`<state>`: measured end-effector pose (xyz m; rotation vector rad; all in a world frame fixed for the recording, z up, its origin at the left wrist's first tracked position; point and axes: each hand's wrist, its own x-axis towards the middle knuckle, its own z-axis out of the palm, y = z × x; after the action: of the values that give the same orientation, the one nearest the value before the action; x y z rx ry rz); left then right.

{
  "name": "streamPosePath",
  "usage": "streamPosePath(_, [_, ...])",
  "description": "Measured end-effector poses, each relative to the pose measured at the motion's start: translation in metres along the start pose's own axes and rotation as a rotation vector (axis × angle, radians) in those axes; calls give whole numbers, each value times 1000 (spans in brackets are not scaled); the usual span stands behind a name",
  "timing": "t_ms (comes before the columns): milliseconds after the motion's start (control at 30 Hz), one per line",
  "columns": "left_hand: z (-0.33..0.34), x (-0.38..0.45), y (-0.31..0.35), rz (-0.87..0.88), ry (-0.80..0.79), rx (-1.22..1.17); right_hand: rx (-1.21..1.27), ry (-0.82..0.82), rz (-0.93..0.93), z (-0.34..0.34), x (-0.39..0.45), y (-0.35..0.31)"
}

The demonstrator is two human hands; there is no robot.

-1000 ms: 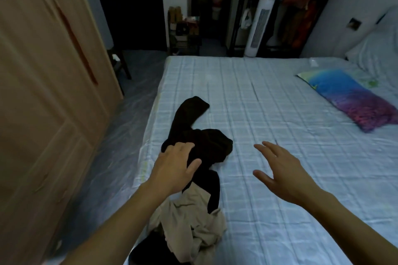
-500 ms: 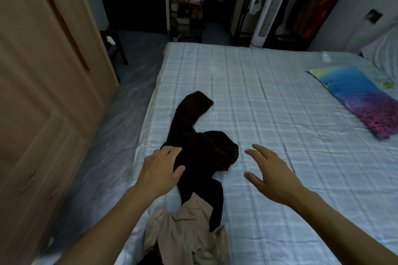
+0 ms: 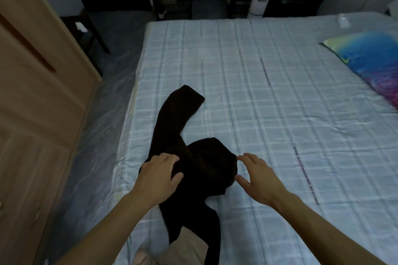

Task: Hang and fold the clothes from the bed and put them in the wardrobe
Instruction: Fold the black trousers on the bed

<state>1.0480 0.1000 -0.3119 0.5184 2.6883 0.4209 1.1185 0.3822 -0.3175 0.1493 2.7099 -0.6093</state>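
Dim bedroom; checked bed (image 3: 269, 97), wardrobe (image 3: 32, 114) at left. Black garment (image 3: 193, 161) crumpled near bed's left edge, over beige cloth (image 3: 189, 247). Left hand (image 3: 159, 176) rests on garment, fingers (image 3: 170, 158) loosely bent, not gripping. Right hand (image 3: 258, 178) spread, released, fingertips at garment's right edge; contact unclear.

Dim, bluish light fills the room; the far doorway is nearly black, and wide-angle edges bend and blur.

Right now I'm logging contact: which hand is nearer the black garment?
Left. The left hand rests on the black garment; the right hand hovers open beside its right edge.
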Motion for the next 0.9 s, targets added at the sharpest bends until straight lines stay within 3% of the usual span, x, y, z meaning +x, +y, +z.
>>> streamPosePath(367, [78,200,15,73,-184,26,256,-104,174,75,138,84])
streamPosePath(567, [136,253,18,-104,-438,15,424,-224,264,114,172,102])
streamPosePath(700, [146,250,18,-65,-385,134,468,-194,298,124,168,103])
streamPosePath(800, [138,231,15,13,-389,62,499,-152,290,120,151,98])
streamPosePath(900, [117,203,16,64,-261,-13,566,-53,236,105,129,87])
